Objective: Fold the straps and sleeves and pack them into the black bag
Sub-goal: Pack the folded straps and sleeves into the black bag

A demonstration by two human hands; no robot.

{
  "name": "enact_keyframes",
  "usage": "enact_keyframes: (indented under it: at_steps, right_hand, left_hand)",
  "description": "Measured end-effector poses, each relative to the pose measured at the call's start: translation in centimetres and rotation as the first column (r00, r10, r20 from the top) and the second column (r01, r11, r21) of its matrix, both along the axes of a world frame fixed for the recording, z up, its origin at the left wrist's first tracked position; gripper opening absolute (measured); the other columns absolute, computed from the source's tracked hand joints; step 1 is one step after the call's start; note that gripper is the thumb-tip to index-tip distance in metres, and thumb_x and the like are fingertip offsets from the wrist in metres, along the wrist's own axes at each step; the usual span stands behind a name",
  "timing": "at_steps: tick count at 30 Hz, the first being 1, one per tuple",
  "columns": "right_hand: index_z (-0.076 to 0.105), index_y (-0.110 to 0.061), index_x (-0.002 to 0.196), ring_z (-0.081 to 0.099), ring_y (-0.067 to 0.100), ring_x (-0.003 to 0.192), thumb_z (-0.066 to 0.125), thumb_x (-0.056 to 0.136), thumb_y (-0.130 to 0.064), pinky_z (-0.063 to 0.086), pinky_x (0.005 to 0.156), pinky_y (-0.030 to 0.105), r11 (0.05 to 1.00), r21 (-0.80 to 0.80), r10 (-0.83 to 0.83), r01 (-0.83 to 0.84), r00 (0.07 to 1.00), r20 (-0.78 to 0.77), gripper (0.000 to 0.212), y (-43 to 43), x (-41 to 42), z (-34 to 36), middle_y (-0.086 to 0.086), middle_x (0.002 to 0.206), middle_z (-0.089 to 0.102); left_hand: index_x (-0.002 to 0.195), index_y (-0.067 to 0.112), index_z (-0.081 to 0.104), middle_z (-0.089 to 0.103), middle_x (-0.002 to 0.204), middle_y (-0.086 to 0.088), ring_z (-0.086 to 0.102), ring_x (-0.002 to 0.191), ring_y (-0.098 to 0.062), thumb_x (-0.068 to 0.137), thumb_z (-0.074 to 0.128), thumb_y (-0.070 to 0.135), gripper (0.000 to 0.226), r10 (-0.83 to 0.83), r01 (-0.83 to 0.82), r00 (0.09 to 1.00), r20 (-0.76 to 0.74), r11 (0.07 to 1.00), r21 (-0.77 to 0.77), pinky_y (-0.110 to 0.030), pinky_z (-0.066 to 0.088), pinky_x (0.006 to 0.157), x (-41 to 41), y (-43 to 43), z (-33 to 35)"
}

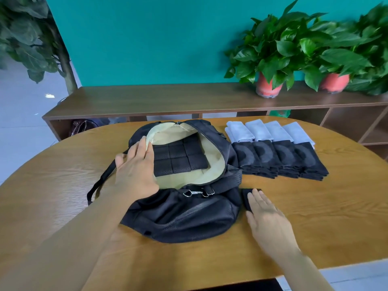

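Observation:
The black bag lies unzipped in the middle of the round wooden table, its cream lining showing. Several folded black pieces lie in rows inside it. My left hand rests flat on the bag's left rim, fingers straight, holding the opening back. My right hand lies flat on a folded black strap on the table just right of the bag. Behind it, a row of folded black sleeves and a row of folded light grey pieces sit to the right of the bag.
The wooden table curves away at left and right. A low brown shelf unit stands behind it with two potted plants on top at the right. A leafy tree stands at the far left.

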State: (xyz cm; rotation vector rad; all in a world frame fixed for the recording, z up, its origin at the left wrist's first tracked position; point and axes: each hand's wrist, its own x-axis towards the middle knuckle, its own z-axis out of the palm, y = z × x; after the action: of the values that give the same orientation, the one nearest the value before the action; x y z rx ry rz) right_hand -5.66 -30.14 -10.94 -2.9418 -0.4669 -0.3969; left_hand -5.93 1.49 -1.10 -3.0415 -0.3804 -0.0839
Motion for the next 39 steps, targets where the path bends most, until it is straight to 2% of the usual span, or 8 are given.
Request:
enact_keyframes:
  at_steps: [7, 12, 18, 20, 23, 26, 30, 39]
  right_hand:
    - [0.075, -0.004, 0.094, 0.072, 0.022, 0.091, 0.091, 0.044, 0.004, 0.06, 0.061, 0.033, 0.998, 0.04, 0.04, -0.043, 0.997, 0.069, 0.053, -0.2, 0.9, 0.5, 0.01, 0.097, 0.074]
    - [0.074, -0.005, 0.094, 0.073, 0.024, 0.088, 0.083, 0.05, 0.015, 0.056, 0.049, 0.031, 0.995, 0.102, 0.005, -0.015, 0.995, 0.099, 0.049, 0.2, 0.2, 1.0, 0.009, 0.096, 0.075]
    - [0.071, -0.004, 0.103, 0.071, 0.022, 0.096, 0.069, 0.07, 0.016, 0.056, 0.062, 0.026, 0.926, 0.332, 0.051, -0.179, 0.931, 0.361, 0.039, 5.4, -1.7, 5.6, 0.008, 0.102, 0.073]
    - [0.066, -0.01, 0.092, 0.066, 0.013, 0.076, 0.066, 0.07, 0.016, 0.048, 0.055, 0.018, 0.902, 0.309, 0.174, -0.301, 0.909, 0.378, 0.034, 8.6, -1.6, 7.1, -0.004, 0.085, 0.067]
    - [0.04, -0.019, 0.074, 0.028, 0.011, 0.056, 0.065, 0.06, 0.01, 0.015, 0.044, 0.016, 0.896, 0.218, 0.319, -0.387, 0.903, 0.289, 0.041, 13.4, -0.4, 7.8, -0.011, 0.066, 0.031]
    - [0.048, -0.019, 0.07, 0.039, 0.013, 0.053, 0.073, 0.05, 0.007, 0.005, 0.043, 0.021, 0.89, 0.082, 0.434, -0.449, 0.888, 0.151, 0.041, 16.9, 1.0, 7.4, -0.008, 0.063, 0.04]
    - [0.06, -0.013, 0.105, 0.06, 0.029, 0.094, 0.05, 0.086, 0.001, 0.031, 0.06, 0.032, 0.864, -0.108, 0.481, -0.492, 0.869, -0.116, 0.026, 19.0, 2.8, 6.3, 0.005, 0.101, 0.063]
    - [0.059, -0.011, 0.122, 0.055, 0.03, 0.115, 0.047, 0.09, -0.001, 0.046, 0.082, 0.037, 0.817, -0.154, 0.52, -0.555, 0.826, -0.217, 0.035, 19.6, 3.6, 4.1, 0.007, 0.127, 0.057]
  left_hand:
    - [0.154, 0.015, -0.006, -0.017, 0.16, -0.001, 0.0, 0.146, -0.018, 0.074, 0.064, 0.036, 0.108, 0.002, -0.001, 1.0, -0.026, 1.0, 0.01, -0.045, 0.017, 0.11, -0.3, 0.3, 0.2]
    - [0.154, 0.016, -0.009, -0.02, 0.16, 0.001, -0.001, 0.146, -0.018, 0.074, 0.064, 0.033, 0.11, -0.004, 0.003, 0.999, -0.038, 1.0, -0.011, -0.045, 0.015, 0.112, -0.6, 0.2, 0.2]
    - [0.153, 0.017, -0.009, -0.022, 0.159, 0.002, -0.001, 0.145, -0.018, 0.072, 0.066, 0.03, 0.111, -0.044, 0.044, 0.999, -0.003, 0.997, -0.056, -0.045, 0.015, 0.112, -0.8, 0.4, -0.1]
    - [0.153, 0.017, -0.01, -0.022, 0.159, 0.003, 0.0, 0.145, -0.018, 0.07, 0.066, 0.029, 0.113, -0.061, 0.061, 0.998, -0.002, 0.996, -0.067, -0.044, 0.016, 0.112, -0.8, 0.4, -0.1]
    - [0.153, 0.018, -0.011, -0.024, 0.159, 0.003, -0.001, 0.145, -0.018, 0.069, 0.067, 0.035, 0.116, -0.085, 0.085, 0.996, 0.002, 0.993, -0.078, -0.043, 0.018, 0.111, -0.8, 0.8, -0.2]
    - [0.153, 0.017, -0.011, -0.024, 0.159, 0.002, -0.001, 0.146, -0.017, 0.072, 0.063, 0.04, 0.112, -0.117, 0.118, 0.993, 0.015, 0.989, -0.089, -0.044, 0.018, 0.111, -1.0, 1.1, -0.3]
    - [0.152, 0.019, -0.011, -0.024, 0.158, 0.004, -0.001, 0.146, -0.017, 0.073, 0.061, 0.045, 0.111, -0.14, 0.144, 0.989, 0.053, 0.984, -0.105, -0.047, 0.018, 0.112, -1.1, 1.6, -0.9]
    - [0.151, 0.02, -0.016, -0.028, 0.157, 0.004, -0.005, 0.145, -0.017, 0.07, 0.066, 0.041, 0.118, -0.153, 0.153, 0.988, 0.009, 0.979, -0.133, -0.047, 0.015, 0.114, -0.8, 1.9, -0.8]
